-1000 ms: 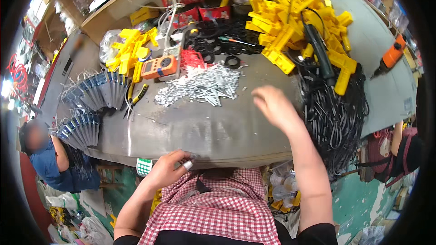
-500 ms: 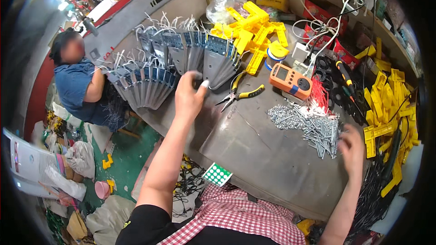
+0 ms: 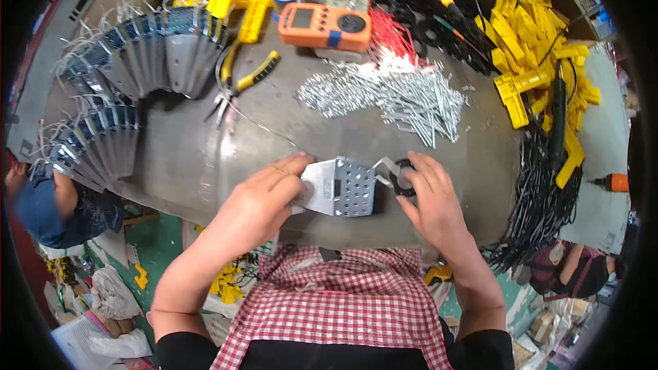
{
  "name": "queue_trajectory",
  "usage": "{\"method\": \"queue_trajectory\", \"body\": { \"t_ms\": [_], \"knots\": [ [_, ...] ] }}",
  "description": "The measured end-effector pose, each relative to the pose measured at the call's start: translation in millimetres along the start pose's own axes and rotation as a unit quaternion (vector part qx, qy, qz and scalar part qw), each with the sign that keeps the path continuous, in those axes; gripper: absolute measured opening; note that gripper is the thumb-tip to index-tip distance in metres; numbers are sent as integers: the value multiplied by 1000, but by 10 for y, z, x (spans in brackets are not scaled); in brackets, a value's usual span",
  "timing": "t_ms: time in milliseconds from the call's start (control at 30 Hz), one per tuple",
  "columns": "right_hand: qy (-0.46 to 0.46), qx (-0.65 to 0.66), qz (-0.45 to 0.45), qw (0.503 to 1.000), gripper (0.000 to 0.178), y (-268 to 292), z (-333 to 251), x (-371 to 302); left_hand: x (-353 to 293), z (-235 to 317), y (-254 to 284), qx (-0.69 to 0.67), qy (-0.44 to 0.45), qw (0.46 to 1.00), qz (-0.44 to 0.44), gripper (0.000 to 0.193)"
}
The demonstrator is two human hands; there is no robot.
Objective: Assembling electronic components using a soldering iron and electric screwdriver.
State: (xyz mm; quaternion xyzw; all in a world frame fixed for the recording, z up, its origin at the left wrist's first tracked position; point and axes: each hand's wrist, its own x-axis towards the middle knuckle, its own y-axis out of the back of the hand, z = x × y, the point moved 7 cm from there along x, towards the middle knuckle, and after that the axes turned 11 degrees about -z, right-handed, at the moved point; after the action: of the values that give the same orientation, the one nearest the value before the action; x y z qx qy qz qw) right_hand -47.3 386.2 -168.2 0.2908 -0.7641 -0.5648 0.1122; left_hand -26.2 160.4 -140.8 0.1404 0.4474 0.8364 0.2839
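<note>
My left hand (image 3: 259, 200) grips the grey plain end of a sheet-metal bracket (image 3: 354, 188), above the near part of the table. The bracket's other face is bluish and dotted with rows of holes, and a pale bent strip (image 3: 385, 167) sticks out from its right end. Between the fingers and thumb of my right hand (image 3: 437, 200) is a black ring (image 3: 397, 182), close beside that strip. Whether the ring touches the strip I cannot tell. Similar brackets (image 3: 188, 55) with pale wire ends stand in fanned rows at the left.
Yellow-handled pliers (image 3: 255, 74) lie beyond my left hand. Screws (image 3: 428, 106), an orange meter (image 3: 325, 26), red strips (image 3: 391, 35) and black rings (image 3: 428, 31) lie farther back. Yellow plastic parts (image 3: 524, 31) and black cables (image 3: 545, 185) fill the right side. Another person (image 3: 41, 195) is at the left.
My left hand has come back from the bracket rows with one bracket, now in front of me. My right hand has moved left from beside the screws and now holds a black ring. The view has shifted.
</note>
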Motion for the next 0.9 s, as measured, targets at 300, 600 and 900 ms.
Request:
{"method": "queue_trajectory", "body": {
  "t_ms": [300,600,900],
  "knots": [
    [38,17,14,999,49,25,61,-29,586,664,-369,112,41,993,-26,65],
    [74,209,154,963,45,203,-38,59,560,346,-591,-100,101,989,31,98],
    [37,356,139,924,16,-25,42,-176,689,594,-511,19,57,998,32,65]
  ]
}}
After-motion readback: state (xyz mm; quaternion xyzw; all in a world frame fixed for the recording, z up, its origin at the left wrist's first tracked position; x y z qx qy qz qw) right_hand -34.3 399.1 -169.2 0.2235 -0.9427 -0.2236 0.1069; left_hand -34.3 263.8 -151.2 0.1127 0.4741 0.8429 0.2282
